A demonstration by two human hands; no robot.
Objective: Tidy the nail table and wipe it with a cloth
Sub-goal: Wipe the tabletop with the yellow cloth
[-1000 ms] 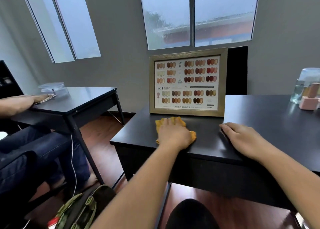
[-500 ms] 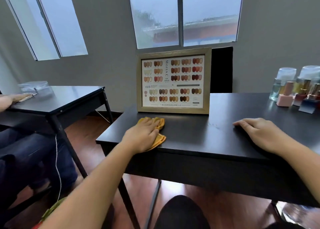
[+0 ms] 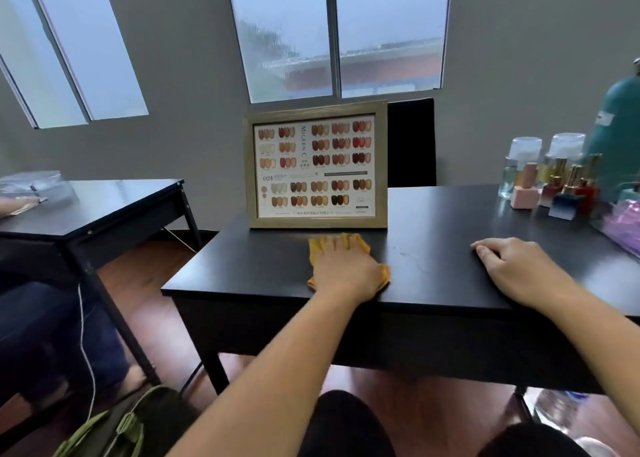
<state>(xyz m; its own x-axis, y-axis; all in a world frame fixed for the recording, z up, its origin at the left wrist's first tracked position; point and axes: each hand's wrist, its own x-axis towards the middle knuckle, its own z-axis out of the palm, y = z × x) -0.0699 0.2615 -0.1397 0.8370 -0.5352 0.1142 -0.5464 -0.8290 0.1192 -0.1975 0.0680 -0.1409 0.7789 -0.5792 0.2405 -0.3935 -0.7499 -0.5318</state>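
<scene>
Mid-wipe: our flat left hand [image 3: 346, 269] presses the yellow cloth [image 3: 318, 247]; the tabletop [image 3: 433, 276] toward our relaxed, empty right hand [image 3: 512, 269] seems unwiped.

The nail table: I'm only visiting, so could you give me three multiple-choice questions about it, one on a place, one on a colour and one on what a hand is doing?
1. Where does the cloth lie on the table?
A. right in front of the framed colour chart
B. at the far right end
C. behind the chart

2. What colour is the cloth?
A. blue
B. yellow
C. white

3. What is the right hand doing?
A. gripping the cloth
B. lifting the chart
C. resting on the table, holding nothing

Answers:
1 A: the cloth lies under the left hand, just before the chart's lower edge.
2 B: its edges show yellow round that hand.
3 C: the hand lies on the bare tabletop with nothing in it.
</scene>
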